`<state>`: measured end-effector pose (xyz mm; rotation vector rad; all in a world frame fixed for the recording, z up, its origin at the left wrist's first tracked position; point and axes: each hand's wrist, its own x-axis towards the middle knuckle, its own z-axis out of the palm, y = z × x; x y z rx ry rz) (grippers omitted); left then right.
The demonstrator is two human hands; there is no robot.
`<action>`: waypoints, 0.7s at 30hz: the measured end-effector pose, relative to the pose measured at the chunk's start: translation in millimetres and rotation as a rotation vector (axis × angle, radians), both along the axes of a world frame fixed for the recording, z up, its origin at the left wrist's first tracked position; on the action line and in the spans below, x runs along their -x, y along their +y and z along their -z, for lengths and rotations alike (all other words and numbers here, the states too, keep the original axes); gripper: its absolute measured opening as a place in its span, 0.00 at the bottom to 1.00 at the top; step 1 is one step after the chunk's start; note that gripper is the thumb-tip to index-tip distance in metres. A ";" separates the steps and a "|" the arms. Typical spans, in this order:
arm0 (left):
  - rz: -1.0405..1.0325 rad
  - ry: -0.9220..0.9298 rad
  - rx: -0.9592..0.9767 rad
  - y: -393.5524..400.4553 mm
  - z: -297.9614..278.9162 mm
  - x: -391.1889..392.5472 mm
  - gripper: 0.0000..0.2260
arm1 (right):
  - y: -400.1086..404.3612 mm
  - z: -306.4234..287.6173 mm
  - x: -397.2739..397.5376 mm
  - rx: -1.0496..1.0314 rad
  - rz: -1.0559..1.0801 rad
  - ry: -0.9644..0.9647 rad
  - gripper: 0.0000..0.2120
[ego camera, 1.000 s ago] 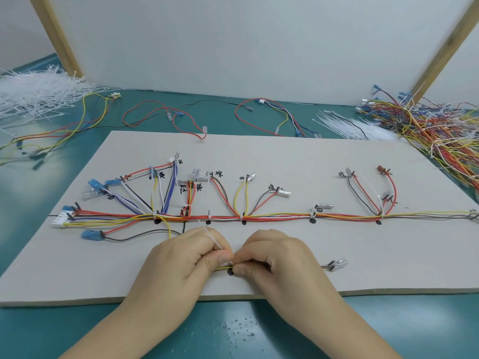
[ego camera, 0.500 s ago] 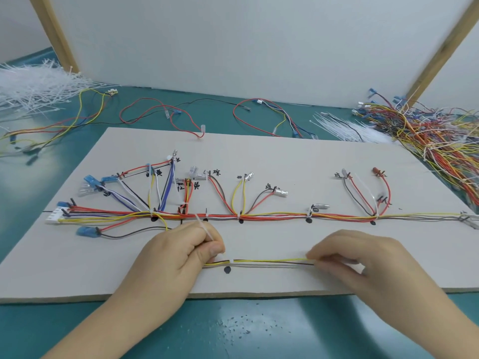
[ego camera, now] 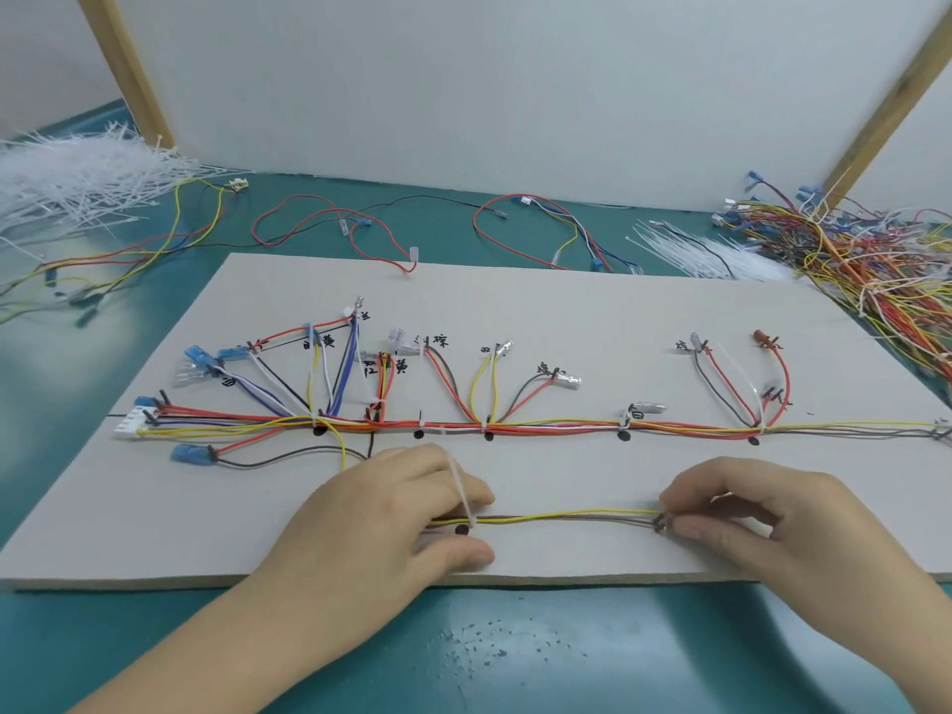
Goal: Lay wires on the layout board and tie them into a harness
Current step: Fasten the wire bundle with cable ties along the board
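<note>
A grey layout board (ego camera: 566, 311) lies on the teal table and carries a multi-coloured wire harness (ego camera: 541, 427) along a black line, with branches to blue and clear terminals. Nearer the front edge a short yellow-and-brown wire pair (ego camera: 566, 517) runs left to right. My left hand (ego camera: 391, 512) grips its left end, where a white cable tie (ego camera: 463, 494) loops around the wires above a black dot. My right hand (ego camera: 747, 512) pinches the right end of the pair at its small dark terminal (ego camera: 660, 523).
Loose white cable ties (ego camera: 67, 188) are heaped at the far left, and another bundle (ego camera: 706, 255) lies at the back right. A big tangle of spare wires (ego camera: 876, 270) fills the right side. Single wires (ego camera: 335, 224) lie behind the board. White panels stand behind.
My right hand slid right along the yellow-and-brown pair, away from my left hand, drawing the wires out straight. My left hand stayed at the tie.
</note>
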<state>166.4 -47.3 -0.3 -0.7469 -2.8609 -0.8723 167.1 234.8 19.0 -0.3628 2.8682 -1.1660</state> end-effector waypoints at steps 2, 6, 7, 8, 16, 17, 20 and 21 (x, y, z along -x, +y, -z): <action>0.031 0.128 0.129 3.9 -2.5 -0.7 0.14 | 0.7 -0.2 0.2 0.001 0.002 0.007 0.20; 0.085 0.248 0.194 6.0 -0.8 1.8 0.13 | 2.3 0.4 0.2 -0.006 -0.010 0.020 0.19; 0.094 0.269 0.222 5.9 -0.6 2.6 0.13 | 2.2 0.3 0.3 -0.013 -0.015 0.021 0.18; 0.105 0.299 0.244 5.5 -0.1 3.8 0.13 | 2.3 0.1 0.7 -0.020 -0.023 0.021 0.18; 0.142 0.306 0.234 2.2 2.3 7.6 0.14 | 2.3 2.2 1.3 0.063 -0.020 0.015 0.17; 0.142 0.299 0.225 1.9 2.8 7.9 0.14 | 2.7 3.1 0.7 0.090 -0.008 0.019 0.18; 0.137 0.285 0.199 1.2 3.9 7.8 0.13 | 3.6 3.6 -0.5 0.110 0.002 0.019 0.20; 0.134 0.288 0.202 1.0 3.8 7.3 0.13 | 3.8 3.4 -0.6 0.104 -0.003 0.018 0.20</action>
